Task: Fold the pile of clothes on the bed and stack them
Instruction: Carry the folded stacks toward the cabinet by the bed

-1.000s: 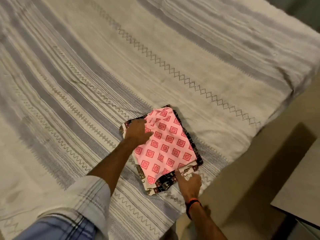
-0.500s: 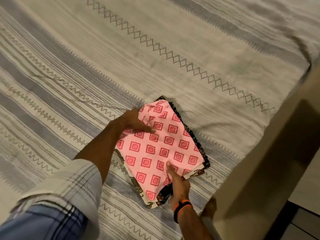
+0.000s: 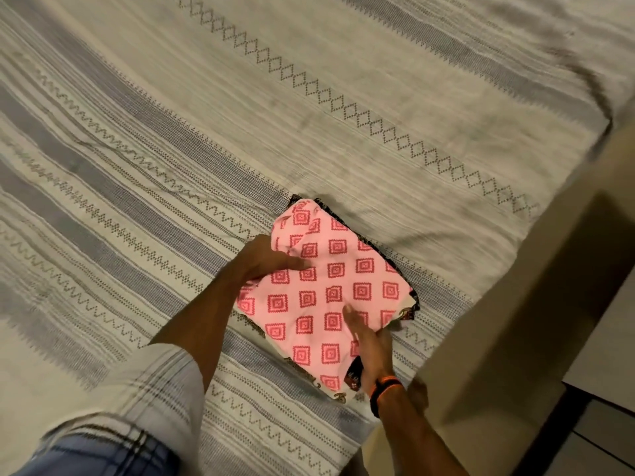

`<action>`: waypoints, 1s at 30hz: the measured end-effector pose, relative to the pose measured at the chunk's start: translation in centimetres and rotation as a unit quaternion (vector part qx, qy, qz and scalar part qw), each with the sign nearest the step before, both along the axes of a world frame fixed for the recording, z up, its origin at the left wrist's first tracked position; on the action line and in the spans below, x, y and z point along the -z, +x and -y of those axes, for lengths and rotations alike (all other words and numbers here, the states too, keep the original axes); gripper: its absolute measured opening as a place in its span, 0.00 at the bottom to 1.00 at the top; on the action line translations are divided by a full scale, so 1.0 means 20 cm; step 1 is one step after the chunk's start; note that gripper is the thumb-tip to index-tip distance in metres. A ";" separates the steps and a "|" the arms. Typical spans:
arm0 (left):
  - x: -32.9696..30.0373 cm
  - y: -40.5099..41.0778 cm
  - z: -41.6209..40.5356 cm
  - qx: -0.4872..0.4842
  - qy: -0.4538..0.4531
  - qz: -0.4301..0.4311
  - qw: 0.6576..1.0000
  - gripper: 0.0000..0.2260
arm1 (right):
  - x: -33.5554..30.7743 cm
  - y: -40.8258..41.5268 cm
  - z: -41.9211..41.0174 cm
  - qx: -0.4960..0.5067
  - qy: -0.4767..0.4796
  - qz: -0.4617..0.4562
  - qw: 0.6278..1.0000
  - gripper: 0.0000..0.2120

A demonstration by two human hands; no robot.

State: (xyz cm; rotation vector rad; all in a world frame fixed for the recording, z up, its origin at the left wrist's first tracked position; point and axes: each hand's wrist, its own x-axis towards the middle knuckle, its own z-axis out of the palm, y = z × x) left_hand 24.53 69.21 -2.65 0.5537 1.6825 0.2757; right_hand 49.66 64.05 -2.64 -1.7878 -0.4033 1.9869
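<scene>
A folded pink cloth point(image 3: 340, 290) with red square prints lies on top of a folded dark and cream patterned cloth point(image 3: 354, 374). The two form a small stack near the bed's right edge. My left hand point(image 3: 264, 259) holds the stack's left side, one digit lying across the pink top and the others hidden at the edge. At the near right side my right hand point(image 3: 374, 348) grips the stack, thumb on top and fingers curled round the edge.
The bed cover point(image 3: 309, 97) is cream with grey stripes and zigzag lines, spread flat all around the stack. The bed's edge runs down the right, with beige floor point(image 3: 515, 304) beyond it. A pale furniture corner point(image 3: 604, 355) stands at the lower right.
My left hand slid from the top of the pink cloth to its left edge. My right hand moved from the near corner up onto the near right side.
</scene>
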 end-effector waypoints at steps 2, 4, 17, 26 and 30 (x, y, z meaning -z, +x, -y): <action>-0.06 0.05 0.07 -0.032 0.017 0.023 0.999 0.24 | -0.04 0.06 -0.02 -0.027 0.040 0.009 0.999 0.22; -0.15 0.10 0.13 -0.079 0.025 0.033 0.996 0.23 | -0.11 0.11 -0.04 -0.049 0.059 0.017 0.997 0.22; -0.82 0.46 0.19 -0.214 0.092 0.031 0.972 0.25 | -0.70 0.44 -0.16 -0.078 0.142 0.060 0.985 0.19; -1.15 0.83 -0.11 -0.161 0.172 0.066 0.970 0.37 | -1.04 0.85 -0.41 -0.043 0.214 0.073 0.973 0.29; -1.26 1.08 -0.25 -0.123 0.193 0.083 0.970 0.35 | -1.15 1.10 -0.48 -0.020 0.243 0.106 0.964 0.27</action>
